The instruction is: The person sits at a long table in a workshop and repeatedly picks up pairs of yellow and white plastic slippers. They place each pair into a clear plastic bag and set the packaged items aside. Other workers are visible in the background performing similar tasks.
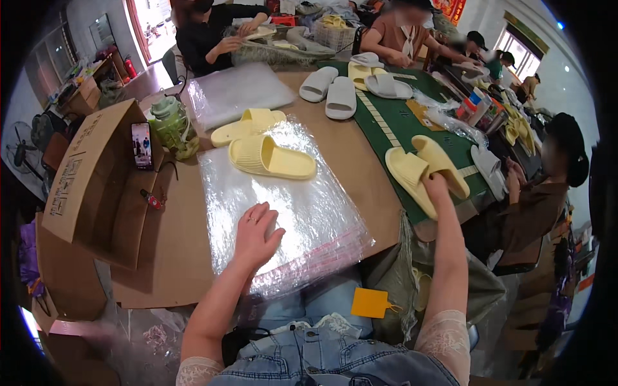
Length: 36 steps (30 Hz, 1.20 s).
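Flat on a stack of clear plastic bags (302, 212) lies my left hand (257, 231), empty, its fingers stretched out. Beyond it a yellow slipper (283, 161) rests on the bags with its sole down, and another yellow slipper (264, 117) sits just behind, partly covered by it. To the right, my right hand (437, 185) grips a yellow slipper (449, 168) at its inner edge. A second yellow slipper (402, 168) leans against that one, by the green mat (360, 122). My right fingertips are partly hidden between the two.
An open cardboard box (96, 186) with a phone (142, 147) stands left, near a green jug (172, 122). Grey slippers (340, 98) lie farther back beside more bags (241, 93). A person (537, 186) sits at the right; others work across the table.
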Each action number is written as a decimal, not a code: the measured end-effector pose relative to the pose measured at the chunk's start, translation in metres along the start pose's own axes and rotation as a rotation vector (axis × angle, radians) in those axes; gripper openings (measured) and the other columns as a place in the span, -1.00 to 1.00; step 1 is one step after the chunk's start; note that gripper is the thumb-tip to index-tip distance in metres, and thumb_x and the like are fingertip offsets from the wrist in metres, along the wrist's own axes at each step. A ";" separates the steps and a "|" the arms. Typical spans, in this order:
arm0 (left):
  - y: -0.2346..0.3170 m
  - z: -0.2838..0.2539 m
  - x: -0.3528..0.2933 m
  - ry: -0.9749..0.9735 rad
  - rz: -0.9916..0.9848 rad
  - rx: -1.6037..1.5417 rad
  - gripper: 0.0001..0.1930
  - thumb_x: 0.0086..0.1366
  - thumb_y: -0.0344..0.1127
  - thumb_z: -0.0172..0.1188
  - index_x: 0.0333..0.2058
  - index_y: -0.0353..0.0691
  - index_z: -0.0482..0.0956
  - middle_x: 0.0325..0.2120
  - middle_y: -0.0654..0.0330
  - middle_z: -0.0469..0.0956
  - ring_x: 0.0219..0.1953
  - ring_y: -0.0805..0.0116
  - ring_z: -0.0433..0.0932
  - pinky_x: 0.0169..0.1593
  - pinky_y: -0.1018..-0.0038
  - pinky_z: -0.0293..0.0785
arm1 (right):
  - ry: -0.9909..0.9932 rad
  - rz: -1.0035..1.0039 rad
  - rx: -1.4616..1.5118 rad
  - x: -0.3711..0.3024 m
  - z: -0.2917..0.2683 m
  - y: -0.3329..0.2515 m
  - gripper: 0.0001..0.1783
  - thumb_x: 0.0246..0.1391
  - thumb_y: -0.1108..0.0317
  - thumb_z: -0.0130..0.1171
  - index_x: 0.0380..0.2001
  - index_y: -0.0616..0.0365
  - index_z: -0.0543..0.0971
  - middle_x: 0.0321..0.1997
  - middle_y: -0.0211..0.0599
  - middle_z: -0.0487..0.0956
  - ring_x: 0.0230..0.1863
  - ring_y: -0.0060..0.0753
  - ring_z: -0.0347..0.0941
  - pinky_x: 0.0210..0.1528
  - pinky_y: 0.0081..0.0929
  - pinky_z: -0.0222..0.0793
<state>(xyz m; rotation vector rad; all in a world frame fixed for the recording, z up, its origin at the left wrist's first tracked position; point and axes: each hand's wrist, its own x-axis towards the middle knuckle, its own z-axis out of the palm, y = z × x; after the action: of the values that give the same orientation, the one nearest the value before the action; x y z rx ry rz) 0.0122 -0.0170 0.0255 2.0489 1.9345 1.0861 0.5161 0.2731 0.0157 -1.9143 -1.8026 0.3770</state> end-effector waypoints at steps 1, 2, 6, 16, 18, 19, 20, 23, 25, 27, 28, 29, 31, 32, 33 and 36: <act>-0.001 0.000 -0.002 0.006 -0.003 0.011 -0.55 0.12 -0.15 0.30 -0.02 -0.19 0.58 0.15 -0.06 0.45 0.21 -0.11 0.35 0.27 0.06 0.25 | 0.055 -0.048 -0.070 -0.014 0.008 -0.020 -0.44 0.13 -0.03 0.15 -0.17 0.36 0.61 -0.23 0.15 0.64 -0.16 0.19 0.57 -0.06 -0.07 0.42; -0.001 0.002 -0.001 0.010 0.007 0.013 -0.55 0.12 -0.15 0.30 -0.01 -0.20 0.58 0.15 -0.07 0.45 0.21 -0.11 0.35 0.27 0.06 0.25 | 0.096 -0.055 -0.070 -0.026 0.011 -0.029 -0.48 0.15 0.00 0.13 -0.19 0.34 0.62 -0.25 0.14 0.64 -0.16 0.19 0.56 -0.07 -0.07 0.42; -0.003 0.001 -0.002 0.036 0.024 0.022 -0.55 0.12 -0.15 0.31 -0.02 -0.21 0.59 0.14 -0.07 0.46 0.20 -0.11 0.37 0.26 0.06 0.27 | 0.095 -0.055 0.011 -0.073 0.019 -0.081 -0.59 0.17 0.06 0.13 -0.25 0.27 0.59 -0.30 0.11 0.58 -0.18 0.17 0.51 -0.14 -0.05 0.38; -0.009 0.004 -0.001 0.067 0.057 0.055 -0.55 0.10 -0.16 0.33 -0.03 -0.21 0.61 0.11 -0.04 0.48 0.17 -0.10 0.40 0.23 0.07 0.31 | 0.025 -0.304 0.191 -0.166 -0.017 -0.190 -0.60 0.18 0.12 0.19 -0.35 0.36 0.57 -0.34 0.10 0.56 -0.28 0.13 0.52 -0.24 -0.11 0.39; -0.009 0.006 0.000 0.061 0.063 0.042 -0.55 0.10 -0.17 0.33 -0.04 -0.21 0.61 0.10 -0.04 0.49 0.17 -0.10 0.41 0.24 0.08 0.31 | -0.046 -0.279 0.191 -0.162 -0.012 -0.186 -0.54 0.21 0.07 0.18 -0.37 0.38 0.56 -0.33 0.15 0.59 -0.25 0.11 0.55 -0.24 -0.10 0.40; -0.009 0.007 0.000 0.061 0.066 0.038 -0.55 0.10 -0.17 0.33 -0.04 -0.21 0.61 0.10 -0.04 0.49 0.16 -0.10 0.41 0.24 0.08 0.31 | -0.076 -0.238 0.167 -0.159 -0.009 -0.185 -0.53 0.20 0.06 0.18 -0.38 0.39 0.56 -0.35 0.15 0.59 -0.25 0.12 0.55 -0.23 -0.09 0.40; -0.009 0.006 0.000 0.065 0.064 0.039 -0.56 0.10 -0.17 0.33 -0.04 -0.21 0.61 0.10 -0.04 0.49 0.16 -0.10 0.41 0.24 0.09 0.31 | -0.109 -0.203 0.145 -0.155 -0.006 -0.189 -0.51 0.20 0.05 0.19 -0.39 0.40 0.56 -0.37 0.15 0.59 -0.26 0.13 0.55 -0.22 -0.09 0.40; -0.008 0.004 -0.001 0.066 0.068 0.020 -0.56 0.10 -0.18 0.32 -0.05 -0.20 0.61 0.08 -0.04 0.50 0.16 -0.09 0.41 0.23 0.09 0.32 | -0.114 -0.189 0.062 -0.152 0.004 -0.190 -0.49 0.12 -0.02 0.25 -0.29 0.33 0.57 -0.21 0.08 0.58 -0.14 0.09 0.54 -0.11 -0.08 0.43; -0.007 0.007 0.001 0.062 0.067 0.011 -0.56 0.10 -0.18 0.32 -0.05 -0.20 0.61 0.09 -0.04 0.50 0.16 -0.09 0.41 0.24 0.09 0.31 | -0.002 -0.276 -0.035 -0.153 0.026 -0.171 -0.47 0.08 -0.05 0.27 -0.22 0.28 0.57 -0.09 0.02 0.56 -0.04 0.04 0.51 -0.05 -0.08 0.44; -0.010 0.008 -0.002 0.062 0.059 0.018 -0.56 0.10 -0.17 0.33 -0.04 -0.19 0.61 0.09 -0.04 0.50 0.16 -0.08 0.41 0.24 0.09 0.31 | -0.018 -0.298 -0.232 -0.160 0.037 -0.174 -0.42 0.05 -0.09 0.27 -0.14 0.24 0.55 -0.02 -0.03 0.47 0.08 0.03 0.42 0.03 -0.04 0.44; -0.012 0.009 -0.002 0.063 0.059 0.022 -0.56 0.10 -0.17 0.33 -0.04 -0.19 0.61 0.09 -0.04 0.50 0.16 -0.08 0.41 0.24 0.09 0.30 | -0.034 -0.296 -0.251 -0.160 0.045 -0.172 -0.42 0.05 -0.10 0.27 -0.15 0.25 0.55 -0.03 -0.03 0.47 0.08 0.05 0.41 0.02 -0.04 0.44; -0.013 0.009 -0.002 0.063 0.062 0.025 -0.56 0.10 -0.16 0.33 -0.04 -0.19 0.62 0.09 -0.04 0.50 0.17 -0.08 0.40 0.25 0.09 0.30 | -0.048 -0.293 -0.270 -0.161 0.048 -0.173 -0.42 0.04 -0.10 0.27 -0.16 0.26 0.55 -0.05 -0.03 0.46 0.08 0.06 0.40 0.02 -0.04 0.44; -0.013 0.009 -0.004 0.044 0.037 -0.005 -0.56 0.12 -0.13 0.31 -0.03 -0.17 0.61 0.12 -0.02 0.48 0.20 -0.09 0.37 0.28 0.08 0.25 | -0.012 -0.292 -0.287 -0.163 0.053 -0.176 -0.46 0.07 -0.08 0.23 -0.21 0.26 0.57 -0.08 -0.02 0.46 0.05 0.07 0.42 -0.01 -0.04 0.46; -0.013 0.008 -0.004 0.035 0.029 -0.017 -0.56 0.13 -0.11 0.31 -0.02 -0.16 0.61 0.14 -0.01 0.47 0.21 -0.09 0.35 0.29 0.07 0.23 | -0.010 -0.276 -0.292 -0.161 0.056 -0.177 -0.47 0.07 -0.07 0.22 -0.21 0.26 0.57 -0.08 -0.02 0.46 0.05 0.07 0.42 -0.02 -0.04 0.47; -0.013 0.008 -0.004 0.039 0.028 -0.008 -0.56 0.13 -0.12 0.31 -0.03 -0.16 0.61 0.13 -0.01 0.47 0.21 -0.10 0.36 0.29 0.07 0.23 | -0.008 -0.260 -0.297 -0.160 0.058 -0.177 -0.48 0.08 -0.06 0.22 -0.22 0.26 0.58 -0.08 -0.02 0.46 0.05 0.06 0.43 -0.03 -0.04 0.48; -0.013 0.008 -0.004 0.043 0.029 0.001 -0.56 0.13 -0.12 0.31 -0.03 -0.16 0.60 0.12 -0.01 0.48 0.21 -0.10 0.36 0.29 0.06 0.23 | 0.053 -0.254 -0.248 -0.157 0.065 -0.176 -0.55 0.11 -0.02 0.19 -0.32 0.24 0.60 -0.14 -0.01 0.50 -0.09 0.07 0.49 -0.11 -0.03 0.49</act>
<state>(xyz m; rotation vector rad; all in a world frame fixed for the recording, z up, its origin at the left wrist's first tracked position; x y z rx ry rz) 0.0065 -0.0150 0.0109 2.0775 1.9314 1.1452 0.3177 0.1307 0.0318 -1.7990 -2.1053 0.0160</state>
